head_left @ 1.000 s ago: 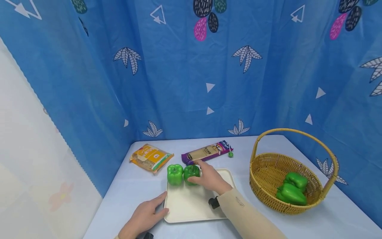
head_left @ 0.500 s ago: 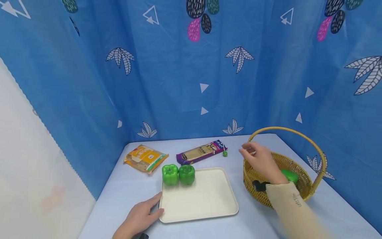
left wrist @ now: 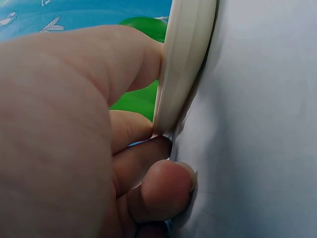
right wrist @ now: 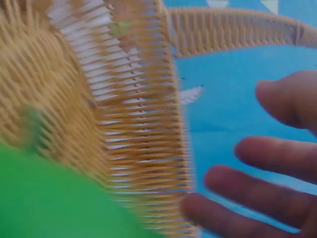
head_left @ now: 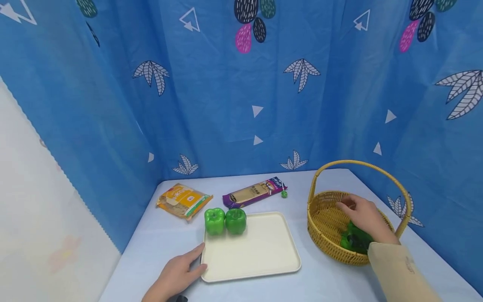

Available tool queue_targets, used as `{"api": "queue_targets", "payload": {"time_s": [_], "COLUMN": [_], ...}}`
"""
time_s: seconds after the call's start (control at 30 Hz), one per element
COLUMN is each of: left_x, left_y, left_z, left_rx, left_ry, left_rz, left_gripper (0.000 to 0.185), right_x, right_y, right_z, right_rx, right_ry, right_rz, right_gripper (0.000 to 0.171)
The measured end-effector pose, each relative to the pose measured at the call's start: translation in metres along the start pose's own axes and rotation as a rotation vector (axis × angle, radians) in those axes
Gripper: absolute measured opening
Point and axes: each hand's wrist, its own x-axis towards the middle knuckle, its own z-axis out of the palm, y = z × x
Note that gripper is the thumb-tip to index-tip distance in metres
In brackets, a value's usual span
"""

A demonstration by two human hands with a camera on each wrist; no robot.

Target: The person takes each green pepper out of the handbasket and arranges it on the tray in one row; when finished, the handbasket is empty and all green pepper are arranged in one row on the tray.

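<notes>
Peppers (head_left: 354, 240) in basket (head_left: 327, 218) on table's (head_left: 324, 281) right, under right hand (head_left: 364, 216), fingers spread, gripping nothing. Left hand (head_left: 177, 274) flat on table, fingertips relaxed against tray (head_left: 260, 256) corner. Two more peppers (head_left: 225, 221) side by side on tray's far left corner.

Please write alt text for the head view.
A right hand reaches into a wicker basket over green peppers; the left hand touches a cream tray carrying two green peppers.
</notes>
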Motion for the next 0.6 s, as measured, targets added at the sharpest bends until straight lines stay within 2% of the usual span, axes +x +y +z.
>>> {"api": "queue_targets", "payload": {"time_s": [0.17, 0.3, 0.43, 0.6], "left_x": [0.0, 0.001, 0.001, 0.001], "left_y": [0.002, 0.004, 0.005, 0.005], "left_z": [-0.002, -0.002, -0.002, -0.002], "left_rx": [0.005, -0.002, -0.003, 0.008], "left_ry": [-0.004, -0.008, -0.01, -0.001], "left_rz": [-0.011, -0.011, -0.008, -0.011], "left_gripper": [0.078, 0.079, 0.079, 0.078], "right_x": [-0.001, -0.001, -0.003, -0.005], "right_y": [0.003, 0.003, 0.002, 0.001], "right_z": [0.011, 0.017, 0.02, 0.024], "right_rx": [-0.04, -0.062, -0.034, 0.023], "right_ry": [-0.102, -0.148, -0.193, -0.303], "right_rz": [-0.023, -0.021, -0.018, -0.06], "right_gripper": [0.051, 0.038, 0.032, 0.017]}}
